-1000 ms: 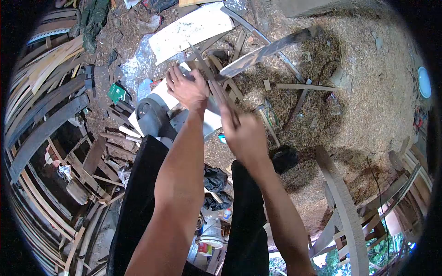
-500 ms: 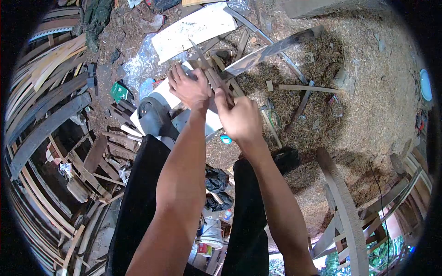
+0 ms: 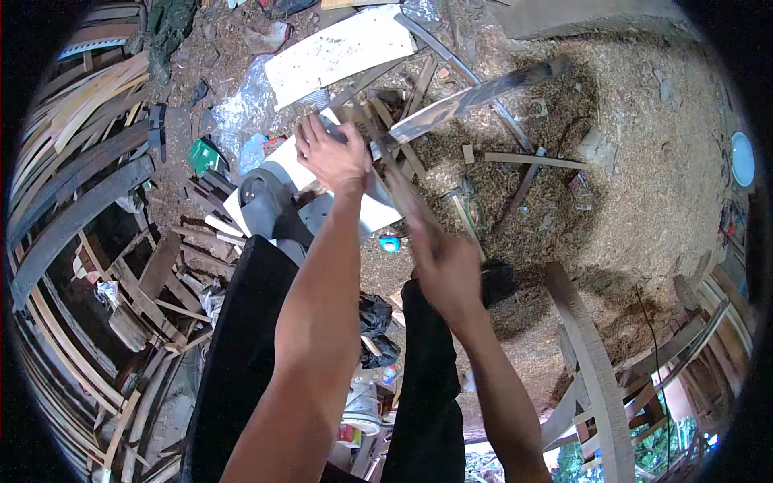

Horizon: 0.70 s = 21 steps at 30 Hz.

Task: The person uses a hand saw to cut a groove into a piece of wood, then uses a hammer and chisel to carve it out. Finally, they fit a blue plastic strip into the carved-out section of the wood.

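My right hand point(image 3: 449, 266) is closed round the handle of a handsaw point(image 3: 407, 189), smeared by motion. The saw's blade slants away to the upper left and crosses a wooden plank point(image 3: 459, 111) with a dark, stained face. Just left of the blade, my left hand point(image 3: 332, 153) presses down with bent fingers, gripping the plank's near end; the contact beneath the palm is hidden. Under this work lies a white board point(image 3: 374, 211). My foot in a grey shoe point(image 3: 262, 205) rests beside it on the left.
A blue tape measure point(image 3: 390, 244) lies below the white board. Wood offcuts point(image 3: 535, 160) and a metal bar point(image 3: 463, 71) lie on the sawdust-covered ground. Stacked timber point(image 3: 88, 105) lines the left. A curved beam point(image 3: 592, 362) rises at the lower right.
My right hand has pulled back toward me and slightly right, drawing the saw along, so more of its blade shows. My left hand has stayed in place.
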Motion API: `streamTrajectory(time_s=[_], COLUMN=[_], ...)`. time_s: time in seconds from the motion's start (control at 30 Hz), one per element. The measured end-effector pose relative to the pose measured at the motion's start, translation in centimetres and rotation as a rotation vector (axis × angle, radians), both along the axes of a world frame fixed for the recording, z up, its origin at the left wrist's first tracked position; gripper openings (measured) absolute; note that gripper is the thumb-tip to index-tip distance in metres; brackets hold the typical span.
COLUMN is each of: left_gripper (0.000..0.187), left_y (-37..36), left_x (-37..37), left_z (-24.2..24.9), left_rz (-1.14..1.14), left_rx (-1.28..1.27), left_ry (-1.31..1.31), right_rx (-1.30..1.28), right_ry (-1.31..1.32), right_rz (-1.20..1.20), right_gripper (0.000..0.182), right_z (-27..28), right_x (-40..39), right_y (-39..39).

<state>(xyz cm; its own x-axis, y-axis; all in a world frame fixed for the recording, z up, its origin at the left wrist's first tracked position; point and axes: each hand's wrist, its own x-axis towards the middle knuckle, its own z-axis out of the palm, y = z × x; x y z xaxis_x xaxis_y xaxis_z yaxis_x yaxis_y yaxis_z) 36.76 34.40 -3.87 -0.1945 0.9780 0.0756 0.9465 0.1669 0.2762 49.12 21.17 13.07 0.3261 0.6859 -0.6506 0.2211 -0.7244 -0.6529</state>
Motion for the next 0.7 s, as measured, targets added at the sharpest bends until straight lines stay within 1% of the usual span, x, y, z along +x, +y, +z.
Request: streamTrajectory(time_s=[0.03, 0.1, 0.2, 0.27, 0.37, 0.4, 0.5, 0.53, 0.6, 0.67, 0.7], left_gripper=[0.057, 0.058, 0.057, 0.056, 0.057, 0.057, 0.056, 0.057, 0.06, 0.06, 0.061], left_y=[0.2, 0.2, -0.1, 0.1, 0.1, 0.1, 0.1, 0.0, 0.2, 0.4, 0.2], left_x=[0.3, -0.3, -0.2, 0.2, 0.3, 0.3, 0.0, 0.0, 0.3, 0.4, 0.1], left_z=[-0.1, -0.3, -0.1, 0.0, 0.4, 0.3, 0.3, 0.4, 0.9, 0.8, 0.7], left_rz=[-0.008, -0.012, -0.006, -0.014, 0.018, 0.018, 0.024, 0.024, 0.023, 0.01, 0.003], left_rx=[0.009, 0.005, 0.017, 0.045, 0.03, 0.018, 0.011, -0.012, -0.059, -0.053, -0.062], left_ry=[-0.005, 0.009, 0.026, 0.011, -0.02, -0.006, 0.003, 0.014, -0.021, -0.021, -0.009], right_rx=[-0.187, -0.111, -0.116, -0.048, -0.004, -0.017, -0.065, 0.031, -0.068, -0.08, -0.051], right_ry=[-0.096, -0.192, -0.176, -0.108, -0.011, 0.006, 0.003, -0.019, -0.045, -0.185, -0.256], right_rz=[0.19, 0.112, 0.101, 0.045, -0.009, -0.013, 0.075, -0.006, 0.076, 0.187, 0.163], right_gripper=[0.047, 0.051, 0.051, 0.047, 0.036, 0.032, 0.032, 0.034, 0.037, 0.047, 0.053], right_z=[-2.7, -4.5, -3.7, -1.6, 5.0, 6.6, 7.4, 5.9, 1.5, -4.0, -5.6], right_x=[-0.6, -2.0, -1.6, -1.3, 0.4, 1.0, 1.6, 0.7, -0.1, -1.4, -2.3], right_y=[2.7, 7.0, 7.8, 3.6, -4.2, -5.8, -6.2, -4.3, -0.1, 4.2, 5.7])
